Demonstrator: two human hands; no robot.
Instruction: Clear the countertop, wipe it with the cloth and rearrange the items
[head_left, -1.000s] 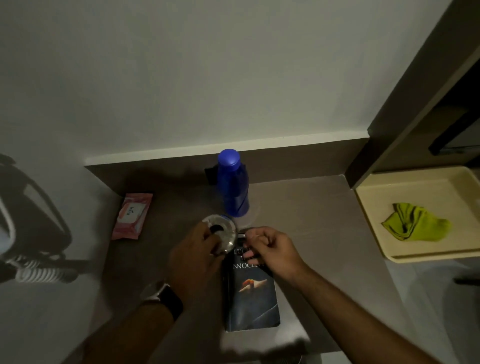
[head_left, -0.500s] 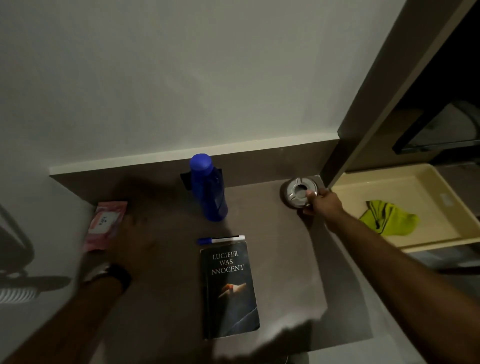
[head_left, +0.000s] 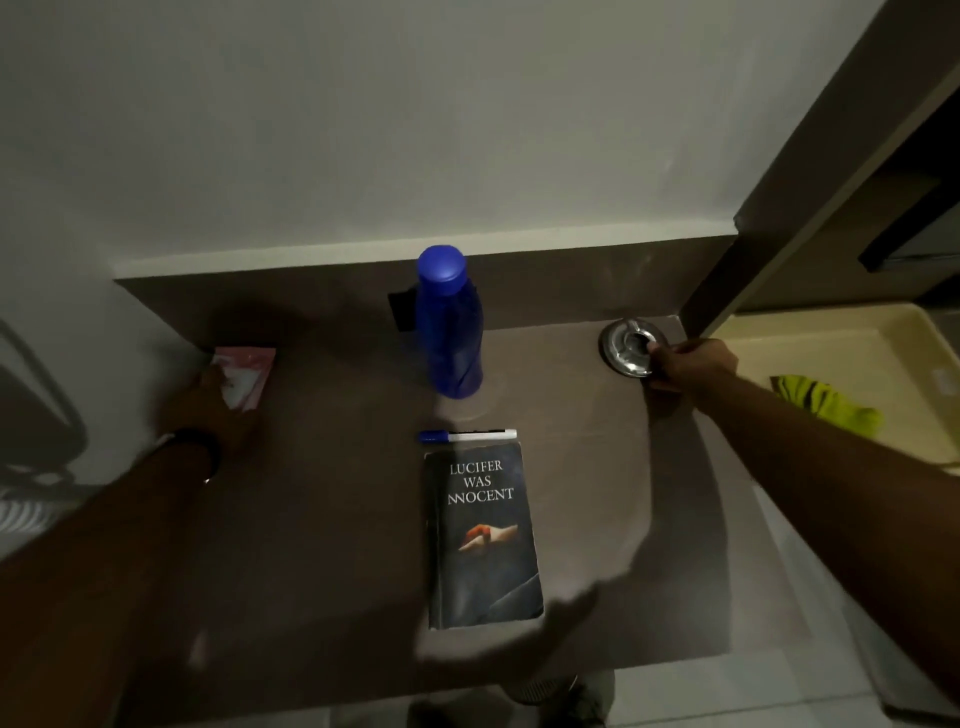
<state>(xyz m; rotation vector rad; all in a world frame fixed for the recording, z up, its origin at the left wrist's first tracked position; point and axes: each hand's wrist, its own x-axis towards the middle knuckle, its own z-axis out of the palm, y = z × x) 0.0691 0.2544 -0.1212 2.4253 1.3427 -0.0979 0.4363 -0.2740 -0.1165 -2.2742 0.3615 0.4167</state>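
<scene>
Steel ashtray (head_left: 629, 346) at 2 o'clock: right hand (head_left: 688, 365) grips its rim. Left hand (head_left: 215, 400), grip indiscernible, touches pink packet (head_left: 244, 375) at 10 o'clock. Rearranging step; next, release and square items.

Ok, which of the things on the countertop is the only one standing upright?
The blue bottle near the back wall. The book, marker, pink packet and metal ashtray all lie flat.

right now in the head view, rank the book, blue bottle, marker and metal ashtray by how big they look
1. book, largest, though it lies nearest the camera
2. blue bottle
3. metal ashtray and marker: too close to rank, one round, one long and thin
</scene>
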